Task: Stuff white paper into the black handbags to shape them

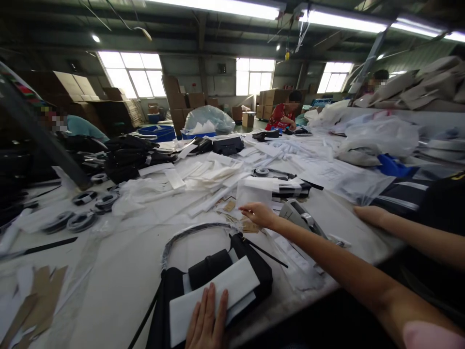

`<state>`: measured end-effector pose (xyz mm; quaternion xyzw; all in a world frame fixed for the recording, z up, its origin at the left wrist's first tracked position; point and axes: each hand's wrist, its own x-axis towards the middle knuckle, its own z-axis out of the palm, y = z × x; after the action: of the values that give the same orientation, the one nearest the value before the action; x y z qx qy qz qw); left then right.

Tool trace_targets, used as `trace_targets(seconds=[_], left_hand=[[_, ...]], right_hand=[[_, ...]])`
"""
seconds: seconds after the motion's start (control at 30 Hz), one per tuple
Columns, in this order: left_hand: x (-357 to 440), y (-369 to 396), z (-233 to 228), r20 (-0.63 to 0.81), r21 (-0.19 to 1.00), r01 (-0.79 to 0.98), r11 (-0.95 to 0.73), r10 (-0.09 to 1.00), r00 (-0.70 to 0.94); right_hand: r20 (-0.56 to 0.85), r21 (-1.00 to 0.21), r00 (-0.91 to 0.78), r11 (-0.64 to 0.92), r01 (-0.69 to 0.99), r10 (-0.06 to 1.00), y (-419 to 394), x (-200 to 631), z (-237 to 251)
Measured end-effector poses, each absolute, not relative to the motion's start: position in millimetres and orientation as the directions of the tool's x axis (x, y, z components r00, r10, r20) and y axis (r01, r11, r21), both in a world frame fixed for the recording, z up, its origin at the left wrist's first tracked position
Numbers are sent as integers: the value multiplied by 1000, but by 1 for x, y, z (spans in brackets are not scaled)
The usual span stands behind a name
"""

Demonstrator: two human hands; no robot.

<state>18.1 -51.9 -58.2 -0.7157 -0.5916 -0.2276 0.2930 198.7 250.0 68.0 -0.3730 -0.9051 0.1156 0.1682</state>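
Note:
A black handbag (262, 271) lies on the table in front of me, its plastic-wrapped handle (181, 237) arched away from me. On top of the bag rests a white foam sheet (232, 281). My left hand (209, 315) is spread flat on that sheet, fingers apart. My right hand (257, 214) reaches out over the table beyond the bag, fingertips pinched together; whatever they hold, if anything, is too small to make out. Small brown cardboard tags (250, 225) lie beneath it, and a grey tape dispenser (301, 218) stands to its right.
A co-worker's hand (370, 215) rests at the table's right edge. White foam pieces (207, 174) are heaped across the middle. Wrapped black rolls (82, 220) and brown paper strips (39, 295) lie left. A metal post (43, 131) rises at left. Other people work farther back.

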Motion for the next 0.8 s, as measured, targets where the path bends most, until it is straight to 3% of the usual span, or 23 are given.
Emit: trace_targets(seconds=[0.2, 0.3, 0.5, 0.57, 0.67, 0.73, 0.8], left_hand=[[25, -56, -49, 656, -97, 992, -82, 744, 125], [30, -56, -46, 652, -131, 990, -53, 748, 126], [31, -51, -54, 710, -129, 992, -14, 696, 102], [31, -50, -56, 713, -122, 992, -22, 693, 103], [30, -50, -56, 709, -102, 994, -42, 697, 102], [30, -51, -55, 704, -78, 995, -55, 704, 94], [30, -53, -53, 693, -48, 997, -66, 716, 81]], right_hand=[[160, -183, -706, 723, 666, 690, 323, 103, 38], [168, -135, -733, 752, 645, 659, 343, 72, 33], [322, -91, -765, 822, 561, 558, 343, 71, 63], [473, -193, -684, 823, 534, 555, 329, 82, 84], [668, -546, -450, 801, 245, 592, 299, 102, 120], [662, -703, -378, 711, -11, 648, 278, 116, 138], [603, -783, -393, 608, -129, 694, 258, 128, 144]])
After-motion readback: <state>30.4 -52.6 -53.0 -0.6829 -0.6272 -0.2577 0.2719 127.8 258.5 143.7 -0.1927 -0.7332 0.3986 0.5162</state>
